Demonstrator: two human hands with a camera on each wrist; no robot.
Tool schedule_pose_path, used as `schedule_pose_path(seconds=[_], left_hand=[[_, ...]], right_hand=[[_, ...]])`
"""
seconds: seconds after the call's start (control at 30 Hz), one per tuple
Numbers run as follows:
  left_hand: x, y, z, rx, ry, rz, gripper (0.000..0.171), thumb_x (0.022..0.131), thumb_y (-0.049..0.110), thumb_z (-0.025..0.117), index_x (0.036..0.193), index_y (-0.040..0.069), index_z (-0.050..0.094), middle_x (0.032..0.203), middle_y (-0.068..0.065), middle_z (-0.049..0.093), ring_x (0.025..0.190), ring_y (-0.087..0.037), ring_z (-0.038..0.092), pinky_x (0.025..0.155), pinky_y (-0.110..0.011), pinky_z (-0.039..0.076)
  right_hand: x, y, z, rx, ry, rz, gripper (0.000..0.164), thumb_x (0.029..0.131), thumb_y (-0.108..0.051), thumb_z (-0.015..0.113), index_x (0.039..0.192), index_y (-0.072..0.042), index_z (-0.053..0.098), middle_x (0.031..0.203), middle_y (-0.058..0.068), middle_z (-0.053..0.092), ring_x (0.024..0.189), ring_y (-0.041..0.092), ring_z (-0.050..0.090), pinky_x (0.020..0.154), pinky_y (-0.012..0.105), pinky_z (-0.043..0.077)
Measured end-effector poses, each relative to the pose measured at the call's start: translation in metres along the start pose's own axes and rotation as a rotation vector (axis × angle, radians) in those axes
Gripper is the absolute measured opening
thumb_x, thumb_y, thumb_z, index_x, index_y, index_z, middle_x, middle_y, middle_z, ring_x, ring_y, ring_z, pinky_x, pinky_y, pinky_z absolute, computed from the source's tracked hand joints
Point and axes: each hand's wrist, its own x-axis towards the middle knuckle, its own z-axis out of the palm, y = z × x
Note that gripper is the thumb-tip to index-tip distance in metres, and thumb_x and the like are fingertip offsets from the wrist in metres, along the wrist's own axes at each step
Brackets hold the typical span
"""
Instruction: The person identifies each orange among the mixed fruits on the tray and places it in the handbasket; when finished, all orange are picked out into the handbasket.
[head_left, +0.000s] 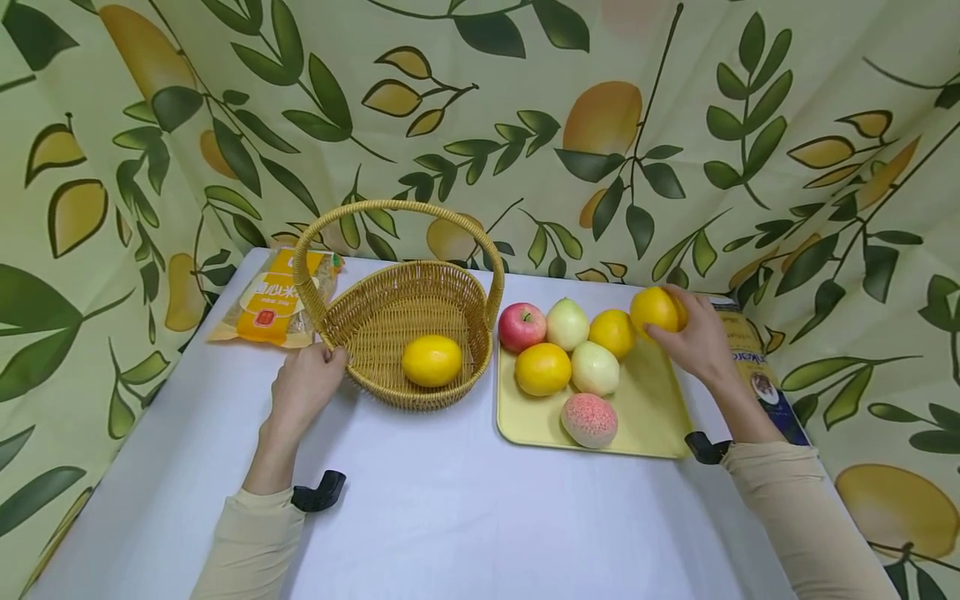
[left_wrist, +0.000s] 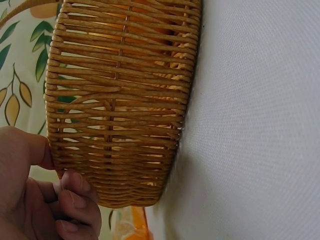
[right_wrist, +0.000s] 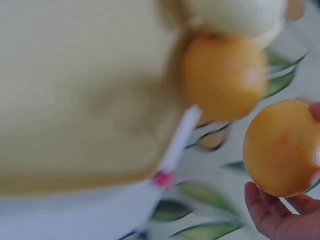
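Observation:
My left hand (head_left: pixel 307 379) pinches the near left rim of the wicker basket (head_left: pixel 367 337), which stands on the table with its handle up. In the left wrist view, thumb and fingers (left_wrist: pixel 75 200) meet at the basket's edge. One yellow lemon-like fruit (head_left: pixel 432 361) lies inside. My right hand (head_left: pixel 701 337) grips an orange (head_left: pixel 655 310) above the far right corner of the yellow tray (head_left: pixel 652 417). The right wrist view shows this orange (right_wrist: pixel 282 147) apart from another orange (right_wrist: pixel 225 77) on the tray.
On the tray lie a red apple (head_left: pixel 522 327), two pale green fruits (head_left: pixel 596 368), two oranges (head_left: pixel 542 369) and a pink speckled fruit (head_left: pixel 589 420). An orange-and-clear food bag (head_left: pixel 273 300) is left of the basket. A dark blue and tan package (head_left: pixel 757 367) sits beyond my right forearm.

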Motion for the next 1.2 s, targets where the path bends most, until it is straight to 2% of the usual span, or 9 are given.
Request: schedule_pose_path(seconds=[0.1,0.27,0.37,0.47,0.63,0.77,0.9,1.2], left_hand=[[0.000,0.001,-0.001,-0.005,-0.005,-0.003,0.035,0.097,0.027,0.039,0.066,0.009,0.043,0.057,-0.002,0.040,0.051,-0.018,0.039,0.045,-0.030,0.031],[-0.001,0.001,-0.002,-0.012,-0.013,-0.010,0.035,0.097,0.027,0.038,0.066,0.009,0.043,0.056,-0.002,0.039,0.050,-0.017,0.039,0.045,-0.030,0.031],[-0.001,0.001,-0.002,-0.013,-0.013,-0.009,0.036,0.097,0.027,0.038,0.067,0.009,0.043,0.056,-0.002,0.039,0.051,-0.017,0.039,0.045,-0.030,0.031],[-0.001,0.001,-0.002,-0.017,-0.014,-0.010,0.036,0.097,0.028,0.038,0.067,0.009,0.043,0.057,-0.002,0.040,0.051,-0.017,0.039,0.045,-0.030,0.031],[0.000,0.002,-0.002,-0.022,-0.014,-0.010,0.035,0.097,0.027,0.039,0.067,0.008,0.044,0.057,-0.002,0.040,0.051,-0.017,0.039,0.045,-0.030,0.031],[0.000,0.002,-0.002,-0.020,-0.014,-0.012,0.035,0.097,0.027,0.039,0.067,0.008,0.044,0.057,-0.002,0.041,0.051,-0.017,0.040,0.045,-0.029,0.031],[0.001,0.001,-0.001,-0.014,-0.009,-0.010,0.036,0.097,0.027,0.039,0.067,0.009,0.044,0.057,-0.002,0.041,0.051,-0.017,0.039,0.045,-0.030,0.031],[0.000,0.001,-0.001,-0.011,-0.017,-0.013,0.036,0.098,0.028,0.038,0.068,0.009,0.044,0.057,-0.002,0.041,0.051,-0.017,0.040,0.045,-0.030,0.031]], right_hand=[[0.001,-0.029,-0.002,0.044,0.031,-0.091,0.065,0.083,-0.020,0.070,0.142,-0.006,0.045,0.134,0.030,0.046,0.106,0.045,0.049,0.080,0.057,0.044],[-0.001,-0.083,0.000,0.143,0.050,-0.322,0.065,0.078,-0.013,0.073,0.138,-0.009,0.050,0.134,0.023,0.047,0.109,0.040,0.053,0.083,0.056,0.049],[-0.004,-0.115,0.002,0.179,0.034,-0.437,0.069,0.075,-0.014,0.076,0.138,-0.010,0.049,0.135,0.018,0.047,0.114,0.035,0.051,0.088,0.054,0.050],[-0.006,-0.145,0.007,0.193,0.016,-0.538,0.072,0.073,-0.017,0.077,0.136,-0.007,0.046,0.135,0.017,0.048,0.117,0.032,0.050,0.091,0.052,0.050],[-0.007,-0.182,0.021,0.203,0.002,-0.690,0.067,0.070,-0.021,0.077,0.128,-0.002,0.048,0.135,0.018,0.050,0.122,0.032,0.052,0.095,0.048,0.051],[-0.006,-0.205,0.036,0.140,0.001,-0.781,0.061,0.073,-0.024,0.074,0.127,-0.008,0.052,0.135,0.017,0.048,0.116,0.030,0.053,0.088,0.040,0.054],[-0.004,-0.221,0.055,0.018,0.019,-0.833,0.058,0.078,-0.027,0.071,0.131,-0.014,0.053,0.134,0.019,0.046,0.113,0.030,0.052,0.082,0.037,0.053],[0.005,-0.236,0.100,-0.264,0.068,-0.882,0.047,0.085,-0.021,0.064,0.130,-0.012,0.053,0.134,0.022,0.051,0.120,0.036,0.053,0.091,0.041,0.053]])
